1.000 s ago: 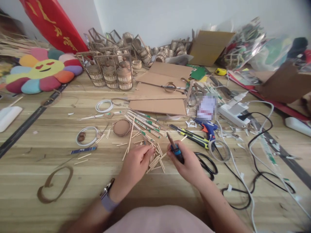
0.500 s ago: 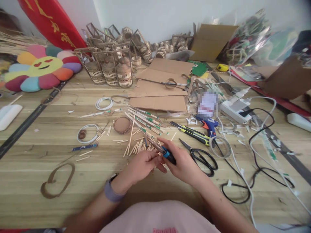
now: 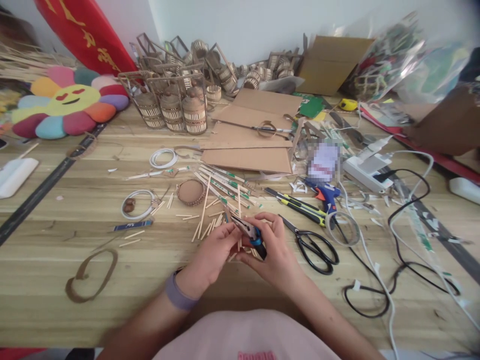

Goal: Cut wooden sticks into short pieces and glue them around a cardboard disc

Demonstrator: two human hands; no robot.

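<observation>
Blue-and-black pliers (image 3: 256, 238) are in my right hand (image 3: 275, 250), their jaws apart and pointing up and left. My left hand (image 3: 216, 248) is closed near the jaws, its thumb and fingertips pinching a thin light stick (image 3: 239, 200) that stands upright beside the pliers. Short cut sticks (image 3: 210, 225) lie on the table just beyond the hands. Longer sticks with green marks (image 3: 225, 185) are spread behind them. To the left of these sits a round brown woven tray (image 3: 191, 192).
Black scissors (image 3: 317, 251), a yellow-black cutter (image 3: 300, 206) and a blue glue gun (image 3: 327, 194) lie right of my hands. Cables run from a white power strip (image 3: 367, 170). Flattened cardboard (image 3: 247, 157) and small bamboo baskets (image 3: 172, 112) stand farther back.
The pliers' jaws have opened, and my right fingers have spread around the handles. An upright stick now shows between my hands. The whole view has shifted slightly.
</observation>
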